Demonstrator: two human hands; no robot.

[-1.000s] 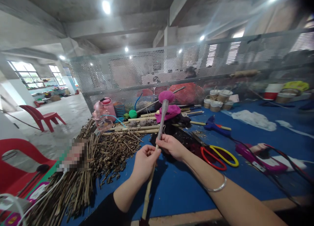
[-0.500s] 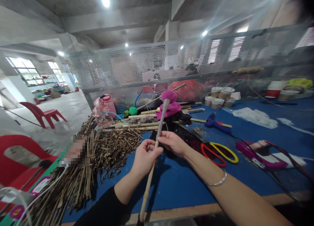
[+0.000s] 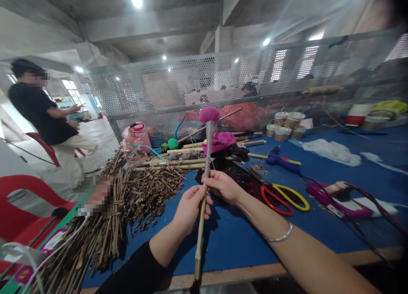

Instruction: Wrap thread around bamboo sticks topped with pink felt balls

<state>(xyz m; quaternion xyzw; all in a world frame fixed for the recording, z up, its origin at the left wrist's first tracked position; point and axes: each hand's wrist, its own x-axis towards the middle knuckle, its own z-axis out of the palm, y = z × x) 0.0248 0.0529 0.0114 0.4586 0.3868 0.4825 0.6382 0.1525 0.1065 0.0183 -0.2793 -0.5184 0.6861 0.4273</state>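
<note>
Blue tabletop [image 3: 236, 249] beneath concrete ceiling [image 3: 178, 13]

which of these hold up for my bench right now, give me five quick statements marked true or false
1. The left hand and right hand both grip the pale stick. True.
2. The pink ball is at the lower end of the pale stick. False: it is at the upper end.
3. The scissors have one red and one yellow handle. True.
4. The silver bracelet is on the left forearm. False: it is on the right.
5. The green ball lies right of the scissors. False: it is to their left in the view.
</note>
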